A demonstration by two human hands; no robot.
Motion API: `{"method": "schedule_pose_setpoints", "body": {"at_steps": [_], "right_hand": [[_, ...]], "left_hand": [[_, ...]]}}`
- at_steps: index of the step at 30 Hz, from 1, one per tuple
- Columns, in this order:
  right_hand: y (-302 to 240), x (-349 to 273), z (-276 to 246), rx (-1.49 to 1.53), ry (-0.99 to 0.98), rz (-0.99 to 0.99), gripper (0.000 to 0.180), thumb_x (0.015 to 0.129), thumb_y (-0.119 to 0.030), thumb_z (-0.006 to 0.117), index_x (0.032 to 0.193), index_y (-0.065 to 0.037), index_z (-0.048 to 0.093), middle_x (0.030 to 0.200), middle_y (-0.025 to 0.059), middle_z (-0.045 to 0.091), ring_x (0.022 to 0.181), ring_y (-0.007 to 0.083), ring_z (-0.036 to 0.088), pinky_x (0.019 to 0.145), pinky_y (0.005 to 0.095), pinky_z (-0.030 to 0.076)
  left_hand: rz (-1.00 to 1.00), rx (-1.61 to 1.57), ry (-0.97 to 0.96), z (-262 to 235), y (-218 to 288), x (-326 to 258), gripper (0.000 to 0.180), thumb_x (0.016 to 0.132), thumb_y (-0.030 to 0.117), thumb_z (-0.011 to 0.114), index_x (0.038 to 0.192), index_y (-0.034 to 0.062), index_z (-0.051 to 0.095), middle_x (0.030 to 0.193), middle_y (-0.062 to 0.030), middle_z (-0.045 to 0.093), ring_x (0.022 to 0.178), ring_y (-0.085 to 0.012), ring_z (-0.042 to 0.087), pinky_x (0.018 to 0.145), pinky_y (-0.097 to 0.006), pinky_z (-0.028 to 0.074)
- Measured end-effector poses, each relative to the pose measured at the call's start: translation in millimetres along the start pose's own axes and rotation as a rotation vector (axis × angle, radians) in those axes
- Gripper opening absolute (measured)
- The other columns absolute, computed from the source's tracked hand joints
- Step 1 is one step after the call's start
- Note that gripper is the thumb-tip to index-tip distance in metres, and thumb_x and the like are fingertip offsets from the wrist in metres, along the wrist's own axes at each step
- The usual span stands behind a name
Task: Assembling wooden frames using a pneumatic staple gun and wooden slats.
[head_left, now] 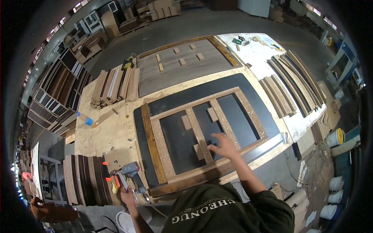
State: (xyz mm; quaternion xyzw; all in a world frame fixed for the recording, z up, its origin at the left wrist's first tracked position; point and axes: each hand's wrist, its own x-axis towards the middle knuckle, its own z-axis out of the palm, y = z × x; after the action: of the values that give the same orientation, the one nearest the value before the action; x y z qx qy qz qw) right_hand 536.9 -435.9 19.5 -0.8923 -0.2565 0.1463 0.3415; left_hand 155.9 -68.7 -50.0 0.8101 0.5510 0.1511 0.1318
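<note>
My right hand [223, 146] reaches out over a chipboard frame [166, 152] that lies on a black panel [182, 143]. Its fingers are spread above the frame's middle rail, near a small chipboard block [199, 151]. Two more small blocks [212, 114] rest on the black panel between the rails. My left hand [127, 196] is low at the bench's near edge. It grips a pneumatic nail gun [131, 171] that rests on the plywood bench top [105, 132].
Stacks of wood strips [114, 87] lie at the bench's far left, long strips [293, 83] at the right. A grey panel with small blocks [182, 62] lies further away. A plastic bottle [84, 119] lies on the left. White buckets [335, 182] stand on the floor at right.
</note>
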Motion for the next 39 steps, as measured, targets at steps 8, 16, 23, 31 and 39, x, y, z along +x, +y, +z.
{"method": "schedule_pose_setpoints", "body": {"at_steps": [8,16,23,31,39], "right_hand": [[78,41,10,-0.288,0.366,0.298,0.075,0.068,-0.045,0.072,0.127,-0.005,0.048,0.139,0.0152,0.037,0.130,0.0310,0.033,0.103,0.0500,0.028],[107,54,15,0.173,0.342,0.065,0.033,0.070,-0.010,0.071,0.097,0.007,0.060,0.086,0.0188,0.066,0.086,0.0267,0.063,0.081,0.0371,0.049],[84,53,-9,0.084,0.479,0.024,0.035,0.064,0.003,0.066,0.098,0.005,0.060,0.065,0.0052,0.050,0.059,0.0150,0.049,0.059,0.0299,0.044],[32,29,-41,0.361,0.688,-0.085,0.042,0.068,-0.001,0.067,0.107,0.003,0.053,0.095,0.0076,0.054,0.084,0.0160,0.051,0.076,0.0273,0.043],[-27,25,-73,0.528,0.775,-0.279,0.061,0.069,0.000,0.056,0.127,0.002,0.038,0.114,0.0134,0.046,0.100,0.0192,0.047,0.089,0.0308,0.039]], "left_hand": [[0.320,-0.259,-0.096,19,140,13,0.055,0.077,0.026,0.070,0.120,-0.0032,0.051,0.121,-0.0234,0.052,0.116,-0.0399,0.046,0.097,-0.044,0.039],[0.324,-0.068,-0.197,73,204,-47,0.099,0.066,0.054,0.072,0.139,0.0029,0.031,0.142,-0.0286,0.017,0.132,-0.0459,0.019,0.106,-0.059,0.019],[0.173,-0.215,-0.290,58,210,-55,0.091,0.063,0.032,0.075,0.139,0.0091,0.031,0.148,-0.0254,0.014,0.140,-0.0385,0.010,0.111,-0.055,0.012],[0.253,-0.632,-0.156,61,224,-49,0.086,0.064,0.022,0.075,0.136,0.0024,0.033,0.134,-0.0260,0.038,0.126,-0.0405,0.037,0.104,-0.049,0.031],[0.304,-0.855,0.196,-13,257,-16,0.069,0.073,0.020,0.073,0.128,-0.0027,0.038,0.115,-0.0239,0.051,0.107,-0.0393,0.053,0.088,-0.040,0.044]]}}
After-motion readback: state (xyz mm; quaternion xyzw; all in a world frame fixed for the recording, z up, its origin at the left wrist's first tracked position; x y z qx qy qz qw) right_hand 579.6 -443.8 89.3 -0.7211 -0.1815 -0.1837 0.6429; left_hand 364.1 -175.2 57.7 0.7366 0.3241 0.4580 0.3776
